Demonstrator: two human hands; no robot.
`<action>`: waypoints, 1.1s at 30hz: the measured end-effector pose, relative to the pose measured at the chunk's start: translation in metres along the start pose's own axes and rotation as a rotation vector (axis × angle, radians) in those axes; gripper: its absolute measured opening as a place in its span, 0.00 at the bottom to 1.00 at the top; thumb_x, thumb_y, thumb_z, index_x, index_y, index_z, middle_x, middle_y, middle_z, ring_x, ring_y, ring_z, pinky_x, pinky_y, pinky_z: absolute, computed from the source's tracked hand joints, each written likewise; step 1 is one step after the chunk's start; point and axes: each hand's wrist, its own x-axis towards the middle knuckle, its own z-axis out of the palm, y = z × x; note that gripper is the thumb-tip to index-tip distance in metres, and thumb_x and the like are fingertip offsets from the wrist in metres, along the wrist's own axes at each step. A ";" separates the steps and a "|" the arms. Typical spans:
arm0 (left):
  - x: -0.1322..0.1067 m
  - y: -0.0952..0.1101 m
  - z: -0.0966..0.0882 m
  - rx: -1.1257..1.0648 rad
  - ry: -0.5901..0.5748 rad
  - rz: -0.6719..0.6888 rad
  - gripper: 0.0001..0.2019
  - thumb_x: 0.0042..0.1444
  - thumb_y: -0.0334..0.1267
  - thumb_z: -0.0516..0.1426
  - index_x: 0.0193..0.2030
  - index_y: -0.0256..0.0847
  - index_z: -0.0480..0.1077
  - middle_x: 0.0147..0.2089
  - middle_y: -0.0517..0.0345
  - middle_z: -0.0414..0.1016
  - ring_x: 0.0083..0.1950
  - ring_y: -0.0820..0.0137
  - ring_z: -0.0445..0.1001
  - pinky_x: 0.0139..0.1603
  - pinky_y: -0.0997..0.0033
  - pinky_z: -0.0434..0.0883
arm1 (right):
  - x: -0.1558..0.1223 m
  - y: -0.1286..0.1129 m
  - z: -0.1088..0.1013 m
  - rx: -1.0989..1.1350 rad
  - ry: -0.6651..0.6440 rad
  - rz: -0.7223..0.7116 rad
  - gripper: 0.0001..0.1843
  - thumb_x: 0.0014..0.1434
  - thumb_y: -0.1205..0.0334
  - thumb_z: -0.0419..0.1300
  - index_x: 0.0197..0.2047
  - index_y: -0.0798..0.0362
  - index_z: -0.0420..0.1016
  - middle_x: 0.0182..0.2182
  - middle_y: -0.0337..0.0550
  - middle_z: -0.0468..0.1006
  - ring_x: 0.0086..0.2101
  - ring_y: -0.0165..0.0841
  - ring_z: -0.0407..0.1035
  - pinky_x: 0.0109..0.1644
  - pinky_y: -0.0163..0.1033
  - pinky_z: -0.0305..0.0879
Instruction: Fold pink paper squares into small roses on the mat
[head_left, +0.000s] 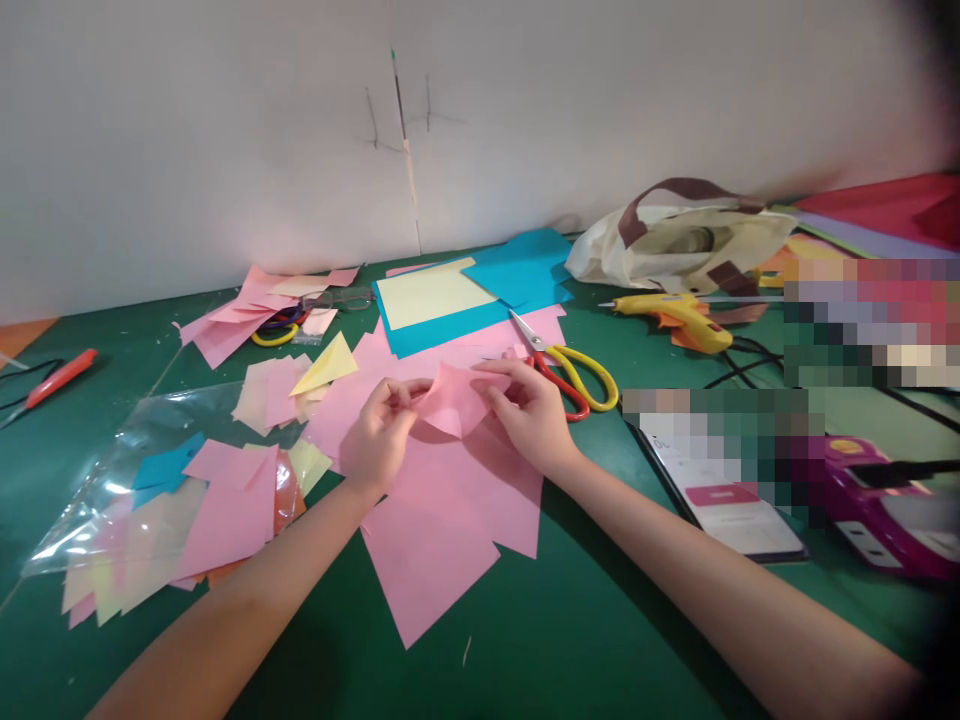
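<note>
A small folded pink paper piece [450, 398] is held above the green table between both hands. My left hand [384, 436] pinches its left edge with fingers curled. My right hand [527, 412] grips its right side, thumb on top. Under the hands lie several larger pink paper sheets [442, 520]. Scissors with yellow and red handles [571, 376] lie just right of my right hand.
A clear plastic bag with coloured paper squares [150, 500] lies at left. Blue and yellow sheets [457, 295], a yellow glue gun [679, 315], a cloth bag [679, 240], a phone [735, 505], a purple device [885, 500] and a red tool [60, 378] surround the green table [585, 640].
</note>
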 end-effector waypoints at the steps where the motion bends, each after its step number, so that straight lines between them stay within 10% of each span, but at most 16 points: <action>1: 0.001 -0.002 -0.001 -0.045 -0.019 -0.020 0.05 0.46 0.28 0.51 0.26 0.42 0.59 0.45 0.53 0.75 0.51 0.63 0.72 0.48 0.61 0.68 | 0.000 0.000 -0.001 -0.017 0.001 -0.033 0.11 0.55 0.71 0.55 0.38 0.49 0.75 0.33 0.41 0.78 0.33 0.33 0.71 0.29 0.38 0.65; 7: 0.003 -0.006 -0.006 0.081 0.154 0.062 0.04 0.53 0.39 0.50 0.33 0.43 0.62 0.48 0.53 0.68 0.50 0.65 0.68 0.47 0.68 0.67 | -0.002 -0.005 -0.004 -0.062 0.046 -0.208 0.20 0.49 0.79 0.51 0.29 0.46 0.79 0.39 0.41 0.77 0.42 0.37 0.71 0.40 0.45 0.69; 12: 0.001 0.000 -0.002 0.191 0.113 0.037 0.22 0.47 0.41 0.63 0.49 0.46 0.63 0.50 0.54 0.68 0.46 0.68 0.71 0.43 0.71 0.69 | -0.002 -0.003 -0.004 -0.074 0.035 -0.284 0.22 0.50 0.79 0.51 0.31 0.43 0.79 0.44 0.40 0.74 0.45 0.36 0.69 0.48 0.49 0.67; 21: 0.002 0.000 -0.001 0.154 0.101 0.044 0.09 0.47 0.36 0.62 0.28 0.41 0.65 0.41 0.58 0.69 0.44 0.69 0.71 0.44 0.70 0.69 | -0.003 -0.010 -0.007 -0.009 -0.123 -0.226 0.13 0.55 0.69 0.53 0.39 0.47 0.75 0.47 0.47 0.68 0.53 0.43 0.62 0.51 0.52 0.66; 33: 0.002 0.006 0.000 0.147 -0.078 -0.017 0.05 0.49 0.38 0.62 0.28 0.41 0.71 0.38 0.53 0.77 0.45 0.64 0.75 0.48 0.62 0.71 | -0.001 -0.011 -0.002 -0.032 -0.076 -0.226 0.15 0.55 0.63 0.62 0.48 0.46 0.72 0.47 0.46 0.72 0.50 0.41 0.67 0.56 0.53 0.62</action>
